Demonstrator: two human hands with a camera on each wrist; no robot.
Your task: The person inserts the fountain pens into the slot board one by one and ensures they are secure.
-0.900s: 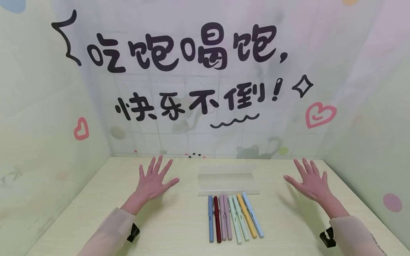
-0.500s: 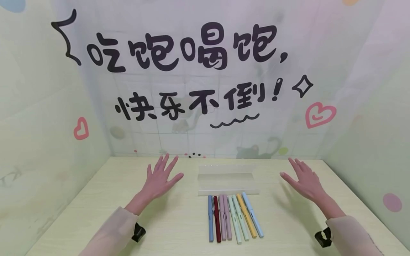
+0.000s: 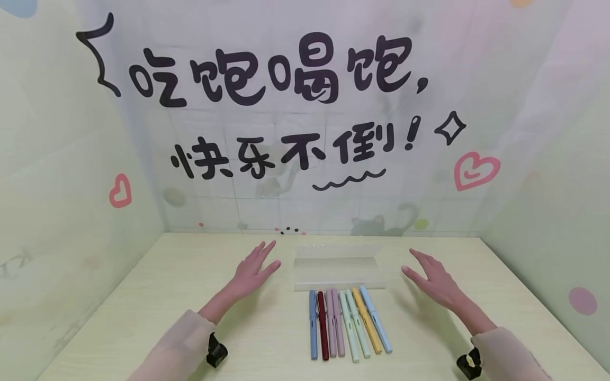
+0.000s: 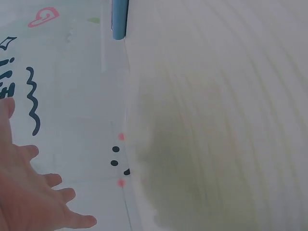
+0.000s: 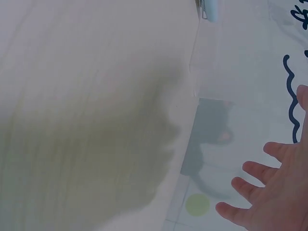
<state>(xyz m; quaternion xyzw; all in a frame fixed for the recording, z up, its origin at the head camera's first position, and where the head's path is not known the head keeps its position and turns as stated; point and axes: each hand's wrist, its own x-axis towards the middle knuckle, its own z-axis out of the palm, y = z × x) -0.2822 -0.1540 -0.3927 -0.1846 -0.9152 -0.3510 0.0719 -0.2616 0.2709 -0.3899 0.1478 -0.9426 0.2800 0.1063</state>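
Observation:
My left hand [image 3: 249, 274] hovers above the table left of the pens, fingers straight and holding nothing. On the other side my right hand [image 3: 434, 280] also hovers with fingers extended and nothing in it. Between them lies a row of capped pens: a blue pen [image 3: 313, 325], a dark red pen [image 3: 323, 327], two purple ones, two mint green ones, a yellow pen [image 3: 368, 323] and a light blue pen [image 3: 377, 320]. Just behind them is a clear plastic case [image 3: 339, 270]. In the left wrist view the blue pen's end [image 4: 120, 21] shows at the top.
The pale wooden table [image 3: 143, 307] is enclosed by printed fabric walls [image 3: 305, 206] at the back and both sides. Dark wrist cameras, such as the left one [image 3: 217, 352], hang under both wrists.
Both hands have moved inward, the left to the right and the right to the left, and have turned so the spread fingers appear closer together. Pens and case have not moved.

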